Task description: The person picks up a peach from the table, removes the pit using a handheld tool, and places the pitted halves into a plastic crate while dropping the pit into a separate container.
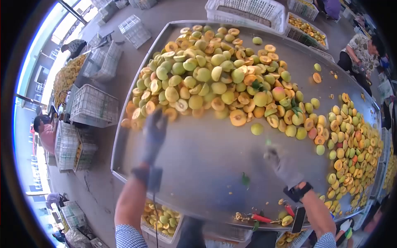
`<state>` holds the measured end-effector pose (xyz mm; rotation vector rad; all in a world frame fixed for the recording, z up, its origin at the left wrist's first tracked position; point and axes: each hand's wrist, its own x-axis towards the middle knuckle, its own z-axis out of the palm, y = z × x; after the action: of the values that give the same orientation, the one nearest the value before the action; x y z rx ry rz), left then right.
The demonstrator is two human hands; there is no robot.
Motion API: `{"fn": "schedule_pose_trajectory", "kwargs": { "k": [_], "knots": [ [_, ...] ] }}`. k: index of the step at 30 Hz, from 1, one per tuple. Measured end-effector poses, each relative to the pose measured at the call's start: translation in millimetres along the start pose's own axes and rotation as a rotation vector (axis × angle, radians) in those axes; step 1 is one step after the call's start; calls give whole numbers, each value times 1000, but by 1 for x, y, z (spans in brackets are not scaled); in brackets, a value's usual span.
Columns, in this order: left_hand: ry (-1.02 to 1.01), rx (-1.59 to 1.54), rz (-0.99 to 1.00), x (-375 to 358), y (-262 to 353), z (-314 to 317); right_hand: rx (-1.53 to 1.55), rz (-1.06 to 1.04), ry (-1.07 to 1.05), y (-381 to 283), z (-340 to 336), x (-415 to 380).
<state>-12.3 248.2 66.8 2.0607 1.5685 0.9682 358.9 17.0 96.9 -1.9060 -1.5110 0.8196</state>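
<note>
My left hand, in a grey glove and blurred, reaches to the near left edge of a large pile of apricots, its fingers stretched toward cut halves. Whole green-yellow fruit and orange halves with pits are mixed there. My right hand, also gloved and smeared by motion, is over the bare metal of the table. A small green blur shows just beyond its fingertips; whether the fingers hold anything, I cannot tell. A second spread of apricots covers the table's right side. A green leaf lies between my hands and the near edge.
Red-handled tools and loose pits lie at the table's near edge. Below it stands a crate of apricots. White crates line the far side, and more crates stand left. A person sits at the far right.
</note>
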Motion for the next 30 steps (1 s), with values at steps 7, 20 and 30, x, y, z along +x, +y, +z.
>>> {"fn": "schedule_pose_trajectory", "kwargs": {
  "k": [7, 20, 30],
  "knots": [
    [5, -43, -85, 179, -74, 26, -117, -211, 300, -36, 10, 218],
    [-224, 460, 103, 269, -77, 103, -477, -15, 159, -18, 40, 447],
    [-471, 532, -64, 300, -76, 116, -440, -36, -154, 14, 71, 490]
  ]
}}
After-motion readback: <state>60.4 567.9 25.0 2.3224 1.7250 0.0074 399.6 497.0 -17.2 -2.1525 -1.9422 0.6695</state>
